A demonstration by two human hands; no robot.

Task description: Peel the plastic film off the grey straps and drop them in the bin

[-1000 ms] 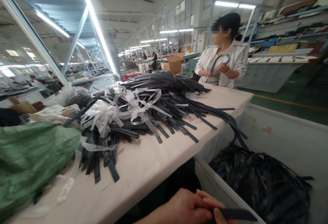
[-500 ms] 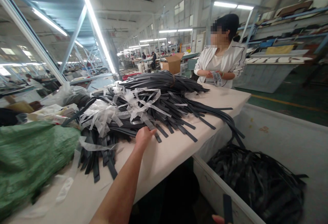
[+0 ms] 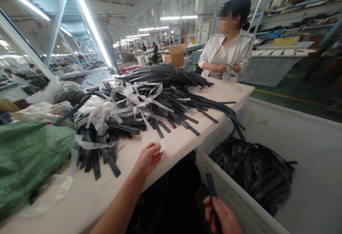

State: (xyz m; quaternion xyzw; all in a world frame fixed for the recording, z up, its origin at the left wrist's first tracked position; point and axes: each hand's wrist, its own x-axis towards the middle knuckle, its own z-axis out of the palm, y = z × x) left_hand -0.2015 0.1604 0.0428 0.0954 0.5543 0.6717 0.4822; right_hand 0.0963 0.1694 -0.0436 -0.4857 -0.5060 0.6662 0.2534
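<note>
Over the table's front edge, my left hand (image 3: 149, 157) is closed, pinching the end of a translucent plastic strip (image 3: 151, 128) that runs back to the pile. Low in the view, my right hand (image 3: 224, 214) grips a dark flat strap (image 3: 211, 186), whose end points up beside the bin wall. A large heap of dark straps (image 3: 160, 73) lies across the pale table (image 3: 128, 194), with crumpled translucent strips (image 3: 96, 111) on top of it. Several strap ends hang over the table's right side.
A white bin (image 3: 299, 120) at the right holds a tangle of dark straps (image 3: 253, 173). Green sacking (image 3: 34, 159) covers the table's left. Across the table stands a person in a white jacket (image 3: 243, 52), hands at a light strip. A cardboard box (image 3: 176, 55) sits behind the heap.
My left hand has come off the strap ends toward the table edge, drawing the plastic strip. My right hand has risen into view with the strap. The view has shifted slightly.
</note>
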